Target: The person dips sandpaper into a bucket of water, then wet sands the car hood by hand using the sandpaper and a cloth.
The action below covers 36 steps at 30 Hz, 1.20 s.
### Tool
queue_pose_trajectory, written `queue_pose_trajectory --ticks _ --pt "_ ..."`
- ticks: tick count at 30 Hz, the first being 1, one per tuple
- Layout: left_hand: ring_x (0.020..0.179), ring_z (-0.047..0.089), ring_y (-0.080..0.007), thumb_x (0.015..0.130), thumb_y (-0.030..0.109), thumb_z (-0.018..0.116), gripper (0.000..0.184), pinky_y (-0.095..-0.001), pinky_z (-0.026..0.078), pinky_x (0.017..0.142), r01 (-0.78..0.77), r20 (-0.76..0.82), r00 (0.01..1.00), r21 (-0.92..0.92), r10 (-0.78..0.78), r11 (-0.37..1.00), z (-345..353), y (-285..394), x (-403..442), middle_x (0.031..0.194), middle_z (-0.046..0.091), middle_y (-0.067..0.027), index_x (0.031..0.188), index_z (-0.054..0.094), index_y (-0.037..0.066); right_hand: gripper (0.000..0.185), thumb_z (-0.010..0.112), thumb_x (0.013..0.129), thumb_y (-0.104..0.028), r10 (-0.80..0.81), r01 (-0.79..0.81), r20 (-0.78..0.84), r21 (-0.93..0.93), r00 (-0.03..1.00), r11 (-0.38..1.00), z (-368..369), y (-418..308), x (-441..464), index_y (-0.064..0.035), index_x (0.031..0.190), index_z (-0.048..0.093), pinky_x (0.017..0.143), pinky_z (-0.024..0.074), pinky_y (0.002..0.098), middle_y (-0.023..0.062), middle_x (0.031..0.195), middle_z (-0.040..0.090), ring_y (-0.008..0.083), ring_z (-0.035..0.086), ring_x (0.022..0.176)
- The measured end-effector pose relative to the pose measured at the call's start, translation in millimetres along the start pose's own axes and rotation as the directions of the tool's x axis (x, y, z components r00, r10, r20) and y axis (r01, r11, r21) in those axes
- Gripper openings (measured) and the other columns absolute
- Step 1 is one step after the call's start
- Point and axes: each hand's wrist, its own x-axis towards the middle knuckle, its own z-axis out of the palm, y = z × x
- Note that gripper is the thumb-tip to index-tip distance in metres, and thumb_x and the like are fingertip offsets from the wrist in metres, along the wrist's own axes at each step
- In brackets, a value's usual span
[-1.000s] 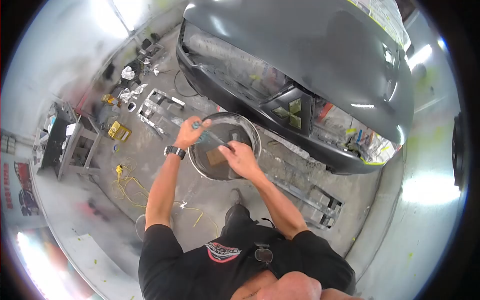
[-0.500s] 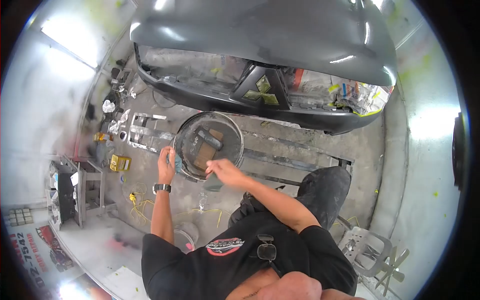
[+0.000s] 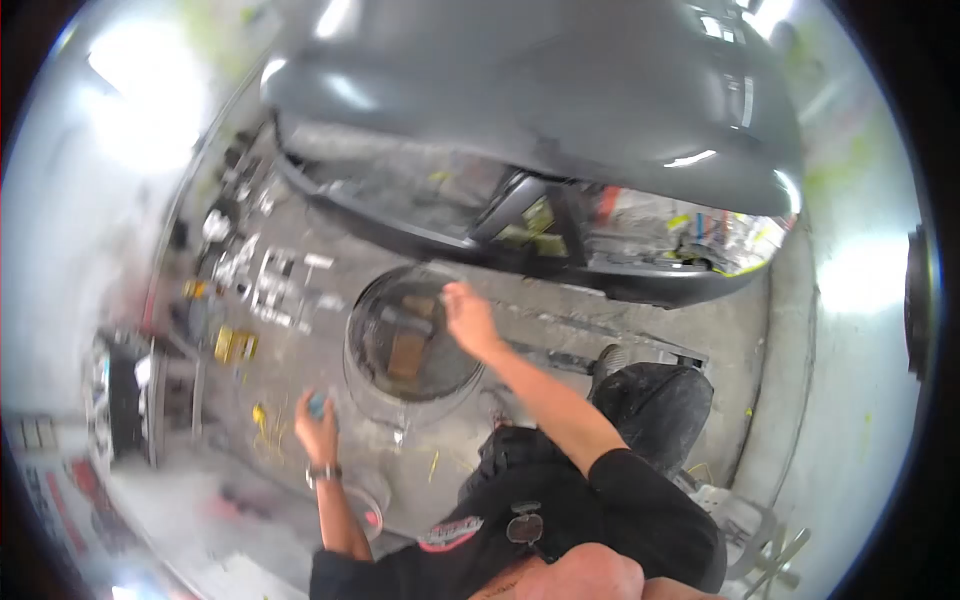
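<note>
My left hand [image 3: 317, 430], with a watch on its wrist, is out to the left of a round drum [image 3: 440, 372]. Its fingers are closed around a small blue-green cloth-like piece [image 3: 317, 404]. Over the drum's right side, my right hand [image 3: 470, 318] is raised with its fingers pinched together; blur hides what they hold, if anything. On the drum lie a brown flat piece [image 3: 406, 354] and a dark block [image 3: 405, 321]. Beyond it stands a dark grey car front bumper [image 3: 400, 232] under the hood [image 3: 520, 90].
A yellow can [image 3: 236, 345] and a small shelf stand [image 3: 150, 395] are at the left. Metal rails [image 3: 550, 358] lie along the floor beneath the bumper. A bucket [image 3: 365, 490] sits by my left forearm, and a metal stool-like frame [image 3: 745, 525] is at lower right.
My left hand has moved down and away from the drum, keeping the blue-green piece. My right hand has risen farther over the drum; the dark green sheet below it is no longer visible.
</note>
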Motion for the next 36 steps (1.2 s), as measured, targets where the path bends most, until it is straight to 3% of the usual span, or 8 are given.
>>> queue_pose_trajectory --ticks 3,7,10,15,23,30,33,36 --pt "0.107 0.071 -0.0318 0.087 0.01 0.084 0.045 -0.0432 0.056 0.094 -0.024 -0.005 1.0 -0.095 0.023 0.995 7 61 3 0.112 0.071 -0.0176 0.127 0.065 0.0 0.03 0.054 0.104 -0.016 -0.05 0.099 0.205 -0.235 0.978 0.967 62 50 1 0.0035 0.124 0.066 0.102 0.0516 0.055 0.0272 0.122 0.071 0.0442 0.067 0.118" --pt "0.104 0.067 -0.0405 0.082 0.006 0.084 0.063 -0.0488 0.054 0.095 -0.519 0.306 0.795 -0.105 0.524 0.848 87 79 33 0.112 0.066 -0.021 0.137 0.054 0.001 0.04 0.058 0.102 -0.016 0.528 -0.316 0.449 -0.465 0.721 0.827 120 63 -28 -0.0002 0.139 0.063 0.117 0.039 0.0671 0.0247 0.151 0.057 0.0468 0.052 0.143" --pt "0.115 0.066 -0.049 0.079 0.013 0.085 0.07 -0.0518 0.053 0.102 -0.578 0.733 0.587 0.084 0.342 0.812 171 39 67 0.122 0.067 -0.0283 0.139 0.051 0.0 0.054 0.067 0.099 -0.016 0.606 -0.172 0.751 -0.581 0.262 0.795 118 86 -1 -0.0065 0.151 0.059 0.122 0.0333 0.0668 0.0217 0.164 0.047 0.0413 0.038 0.156" --pt "0.136 0.058 -0.0484 0.077 0.031 0.087 0.08 -0.0487 0.051 0.111 -0.335 0.775 0.586 0.499 -0.239 0.799 270 -25 115 0.139 0.061 -0.0395 0.141 0.051 -0.002 0.052 0.069 0.099 -0.02 0.613 0.324 0.77 -0.634 0.179 0.702 97 81 -9 -0.0123 0.15 0.064 0.119 0.0368 0.0661 0.0156 0.163 0.053 0.0345 0.046 0.153" --pt "0.141 0.059 -0.0395 0.103 0.034 0.056 0.048 -0.0525 0.047 0.117 -0.56 0.812 0.465 0.579 -0.354 0.593 297 -61 68 0.149 0.063 -0.0232 0.14 0.071 0.007 0.047 0.057 0.1 -0.018 0.359 0.28 0.907 -0.411 0.219 0.868 142 111 -15 0.0032 0.14 0.066 0.097 0.0585 0.0502 0.0215 0.145 0.067 0.0379 0.073 0.119" --pt "0.13 0.066 -0.0412 0.093 0.021 0.069 0.051 -0.0467 0.054 0.11 -0.658 0.92 0.389 0.31 -0.042 0.686 233 -5 86 0.139 0.068 -0.0262 0.141 0.068 0.006 0.05 0.05 0.107 -0.018 0.413 -0.699 0.799 0.013 0.437 0.715 41 49 0 -0.0105 0.157 0.055 0.088 0.0598 0.0433 0.0128 0.135 0.069 0.0252 0.07 0.114" --pt "0.128 0.068 -0.0399 0.09 0.024 0.074 0.058 -0.0452 0.054 0.109 -0.418 0.898 0.438 0.238 -0.035 0.877 176 37 103 0.138 0.07 -0.0246 0.145 0.064 0.007 0.045 0.057 0.108 -0.026 0.32 -0.851 0.79 0.464 0.524 0.247 9 49 -2 -0.0133 0.151 0.06 0.094 0.0593 0.0448 0.009 0.139 0.061 0.0239 0.061 0.11" --pt "0.124 0.071 -0.0347 0.088 0.023 0.079 0.063 -0.0415 0.055 0.107 -0.014 0.836 0.544 0.097 -0.074 0.995 139 43 123 0.132 0.074 -0.0208 0.147 0.063 0.008 0.048 0.062 0.109 -0.035 0.236 -0.7 0.659 0.669 0.715 0.252 -73 -4 37 -0.0178 0.154 0.058 0.107 0.0545 0.0539 0.0057 0.164 0.047 0.0264 0.048 0.145"
